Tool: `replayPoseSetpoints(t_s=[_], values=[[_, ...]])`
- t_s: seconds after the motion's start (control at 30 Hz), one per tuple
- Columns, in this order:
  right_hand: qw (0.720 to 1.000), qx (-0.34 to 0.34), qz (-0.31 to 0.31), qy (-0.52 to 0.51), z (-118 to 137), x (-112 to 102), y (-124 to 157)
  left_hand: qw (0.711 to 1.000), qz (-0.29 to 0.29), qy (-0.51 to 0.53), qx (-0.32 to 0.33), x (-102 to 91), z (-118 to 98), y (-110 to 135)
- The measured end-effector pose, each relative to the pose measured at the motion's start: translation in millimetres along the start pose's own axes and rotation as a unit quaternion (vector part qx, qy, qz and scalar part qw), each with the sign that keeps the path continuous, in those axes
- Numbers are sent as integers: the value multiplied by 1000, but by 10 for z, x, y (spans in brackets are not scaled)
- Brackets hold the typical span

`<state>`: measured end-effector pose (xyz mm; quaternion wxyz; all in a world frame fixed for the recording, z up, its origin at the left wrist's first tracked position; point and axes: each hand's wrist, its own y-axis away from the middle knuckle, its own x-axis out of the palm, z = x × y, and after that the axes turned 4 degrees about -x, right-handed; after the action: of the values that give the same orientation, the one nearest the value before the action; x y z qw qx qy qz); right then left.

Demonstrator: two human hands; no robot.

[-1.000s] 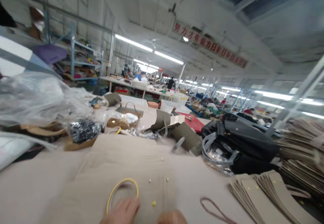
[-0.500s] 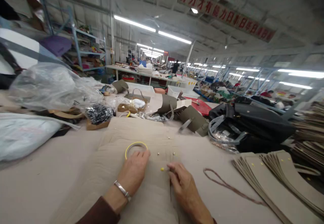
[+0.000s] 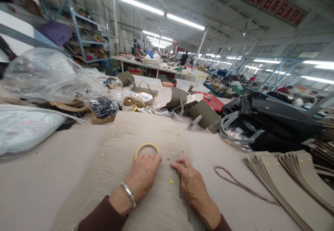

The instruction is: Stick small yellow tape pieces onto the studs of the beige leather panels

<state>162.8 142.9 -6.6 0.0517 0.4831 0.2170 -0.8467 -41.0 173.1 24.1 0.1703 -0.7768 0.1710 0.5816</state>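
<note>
A stack of quilted-looking beige leather panels point(image 3: 146, 133) lies on the pale worktable point(image 3: 60, 158), with small metal studs point(image 3: 171, 151) set in its top piece. My left hand point(image 3: 144, 172), with a silver bangle point(image 3: 128, 194) on the wrist, rests flat on the stack. Its fingertips cover the lower edge of a thin yellow ring point(image 3: 147, 148). My right hand point(image 3: 190, 181) lies spread at the stack's right side and holds nothing. Between the hands, a small yellow bead point(image 3: 171, 181) sits on the leather, touching neither.
A brown cord point(image 3: 242, 186) and a fanned pile of beige leather pieces point(image 3: 289, 178) lie to the right. Black bags point(image 3: 271, 119), olive leather parts point(image 3: 205, 116) and a clear plastic bag point(image 3: 49, 76) lie beyond. Distant people work at long tables.
My right hand has opened and moved away from the yellow bead, which now lies lower on the leather. Both hands have settled flat on the stack, and the view has tilted.
</note>
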Motion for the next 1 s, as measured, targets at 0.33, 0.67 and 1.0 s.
replayPoseSetpoints(t_s=[0.33, 0.67, 1.0], values=[[995, 13, 3, 103, 73, -36, 0, 999, 42, -14, -13, -94, -82, 220], [993, -35, -105, 32, -5, -52, 98, 998, 62, 11, 9, -33, -12, 270], [984, -10, -149, -94, 28, -33, 89, 990, -14, 132, 50, -24, -13, 432]])
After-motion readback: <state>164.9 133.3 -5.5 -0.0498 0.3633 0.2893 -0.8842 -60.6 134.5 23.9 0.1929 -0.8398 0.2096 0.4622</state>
